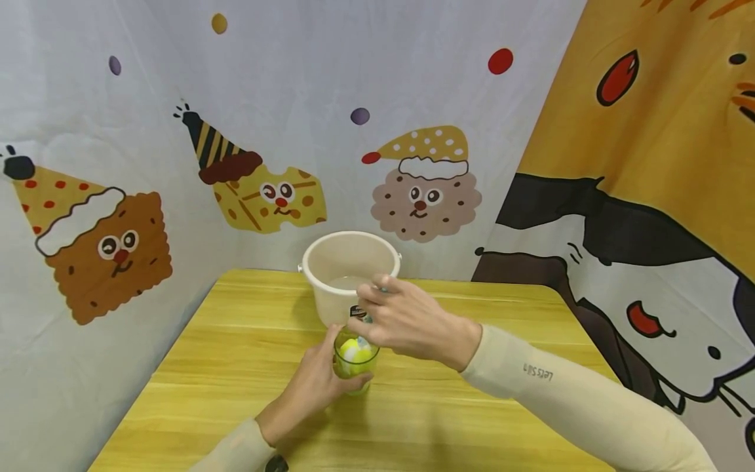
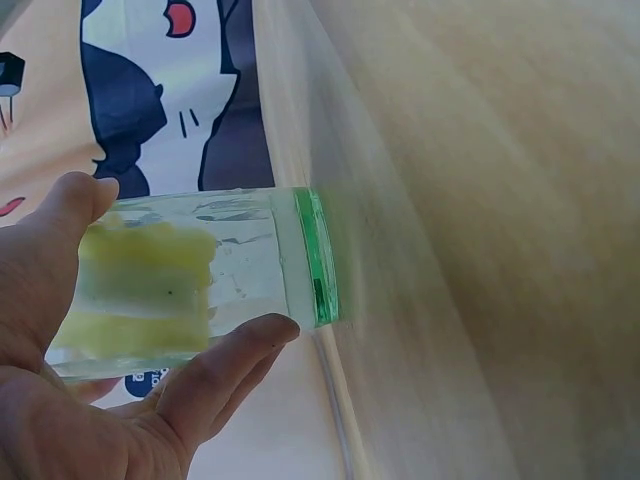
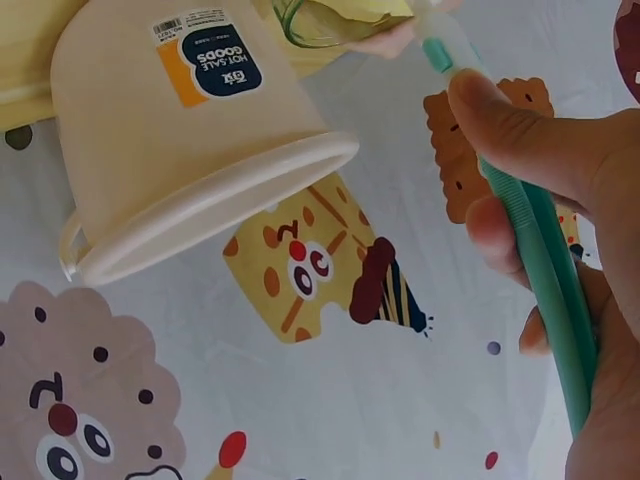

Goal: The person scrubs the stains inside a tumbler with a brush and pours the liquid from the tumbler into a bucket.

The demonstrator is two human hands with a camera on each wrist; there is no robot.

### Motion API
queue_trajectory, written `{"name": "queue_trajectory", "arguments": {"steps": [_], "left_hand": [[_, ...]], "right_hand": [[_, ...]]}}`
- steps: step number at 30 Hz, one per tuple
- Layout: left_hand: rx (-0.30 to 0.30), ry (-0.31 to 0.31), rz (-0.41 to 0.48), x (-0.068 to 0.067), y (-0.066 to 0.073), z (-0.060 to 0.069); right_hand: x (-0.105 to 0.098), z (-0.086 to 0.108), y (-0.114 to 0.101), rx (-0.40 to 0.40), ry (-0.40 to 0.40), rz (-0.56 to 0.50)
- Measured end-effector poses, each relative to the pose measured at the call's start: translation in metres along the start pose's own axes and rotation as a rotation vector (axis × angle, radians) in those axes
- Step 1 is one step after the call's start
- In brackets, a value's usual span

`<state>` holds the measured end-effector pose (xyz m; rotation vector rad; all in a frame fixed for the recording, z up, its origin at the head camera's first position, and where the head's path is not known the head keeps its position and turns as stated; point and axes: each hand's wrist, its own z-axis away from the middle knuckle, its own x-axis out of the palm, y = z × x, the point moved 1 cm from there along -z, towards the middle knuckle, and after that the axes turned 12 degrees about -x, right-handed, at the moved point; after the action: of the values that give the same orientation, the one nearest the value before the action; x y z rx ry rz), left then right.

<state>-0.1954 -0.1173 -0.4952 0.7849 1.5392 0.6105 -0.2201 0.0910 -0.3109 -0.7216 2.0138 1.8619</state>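
Note:
My left hand [image 1: 312,377] grips a clear glass cup [image 2: 250,255] around its side, with the thumb on one side and fingers on the other. The cup has a thick greenish base. Inside it sits a yellow and white sponge head [image 2: 150,270]. Above the cup's mouth, my right hand [image 1: 413,324] holds a sponge cup brush by its teal handle [image 3: 545,290], thumb and fingers wrapped about it. The handle's white neck [image 3: 445,35] points down toward the cup. In the head view the right hand hides most of the handle.
Just behind the cup stands a cream plastic bucket [image 1: 330,305] with a label [image 3: 210,58] on its side. The wooden table [image 1: 253,328] ends at a cartoon-printed cloth [image 1: 277,98] at the back and on both sides.

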Motion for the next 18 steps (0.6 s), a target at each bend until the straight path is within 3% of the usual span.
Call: {"name": "queue_trajectory", "arguments": {"steps": [10,18], "left_hand": [[0.033,-0.004,0.012,-0.0003,-0.0022,-0.0008],[0.031,-0.002,0.019,0.0010,-0.0029,-0.0009]], "right_hand": [[0.0031,-0.0006,-0.0038,0.050,-0.020,0.003],[0.0055,-0.0024,-0.0063,0.068,-0.082,-0.002]]}}
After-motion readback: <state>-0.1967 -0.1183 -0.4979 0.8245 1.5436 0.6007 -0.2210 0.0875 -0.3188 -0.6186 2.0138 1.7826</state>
